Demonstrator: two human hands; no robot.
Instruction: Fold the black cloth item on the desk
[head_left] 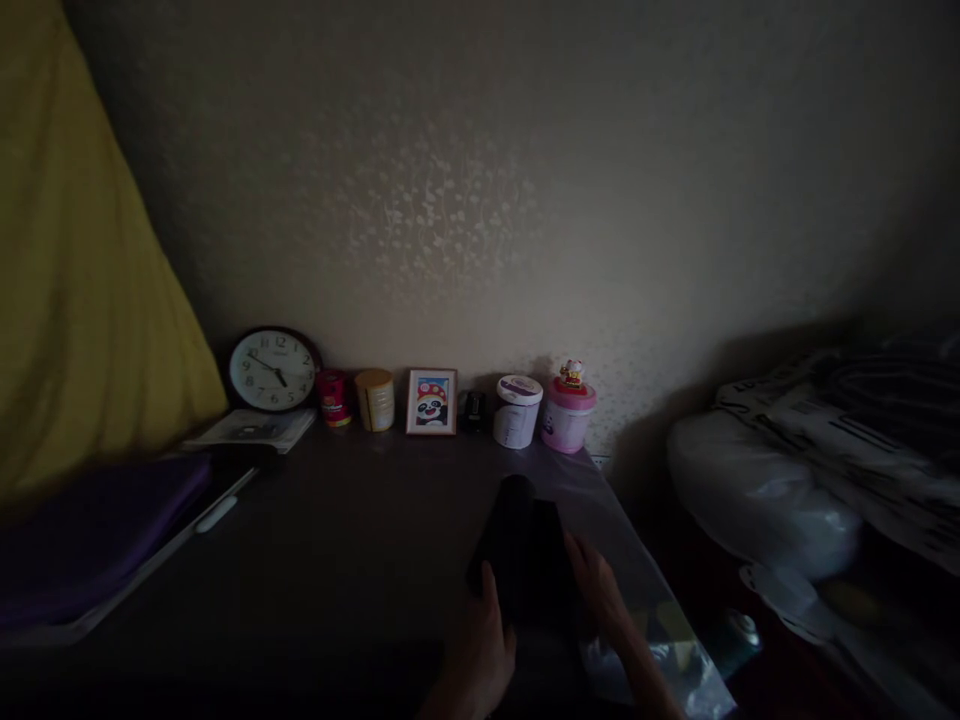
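Near the front right of the dark table, my left hand (480, 655) grips the near left side of a long black object (510, 540) with a rounded far end. Right beside it is a flatter black piece with a square corner (551, 545). My right hand (594, 580) has its fingers closed at the right edge of that piece. Whether the two black parts are one thing is too dark to tell, and so is their kind. Both hands' fingertips are partly lost in shadow.
Along the wall stand a round clock (273, 370), a red can (334, 398), a yellow-lidded tin (375, 400), a framed panda picture (432, 402), a white tub (517, 412) and a pink-lidded tub (568, 418) bearing a figurine. A purple case (105, 530) lies left. The table's edge drops off right.
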